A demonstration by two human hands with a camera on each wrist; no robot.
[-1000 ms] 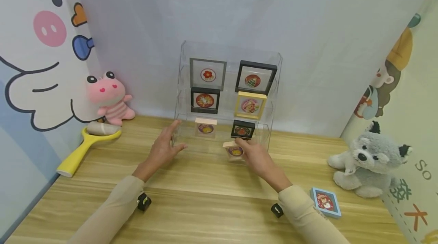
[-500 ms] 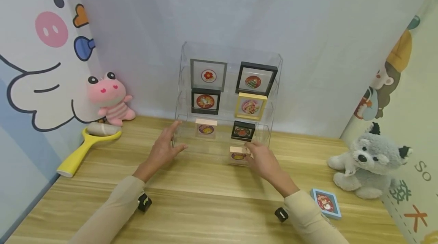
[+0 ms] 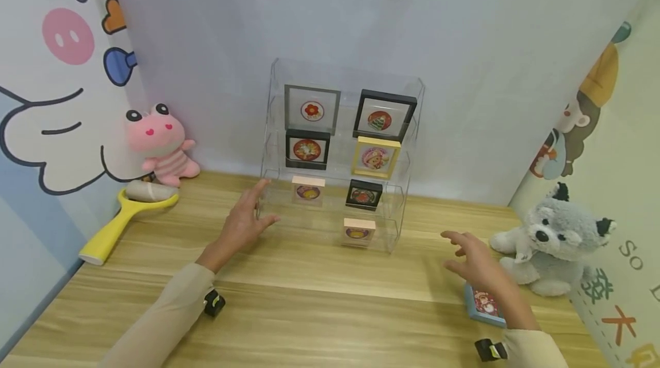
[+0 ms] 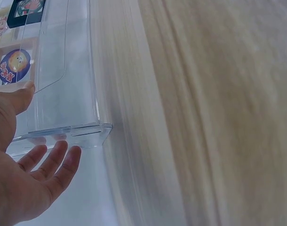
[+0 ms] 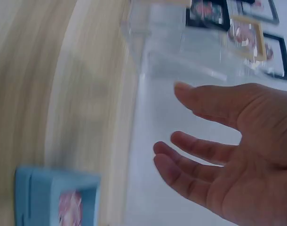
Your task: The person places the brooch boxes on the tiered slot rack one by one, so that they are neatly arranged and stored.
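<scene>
A clear tiered acrylic stand [image 3: 325, 222] holds several small picture frames against the back curtain. Beside its lower left side is my left hand [image 3: 239, 227], thumb at the front and fingers along the outer side, relaxed. A pale pink frame [image 3: 359, 233] sits in the lowest tier at right, below a small black frame [image 3: 364, 195]. Another pale pink frame [image 4: 15, 65] appears near my left thumb in the left wrist view. My right hand [image 3: 476, 265] hovers with nothing in it, fingers spread, and partly covers a light blue frame [image 3: 483, 304] on the table.
At the left stand a pink plush frog [image 3: 161, 141] and a yellow-handled lint roller [image 3: 110, 230]. A grey plush dog [image 3: 552, 242] sits at the right, behind the blue frame. Higher tiers hold a yellow frame [image 3: 376, 157] and several darker ones.
My right hand set the pale pink frame upright in the lowest tier, let it go and moved right toward the blue frame. My left hand stays at the stand's side.
</scene>
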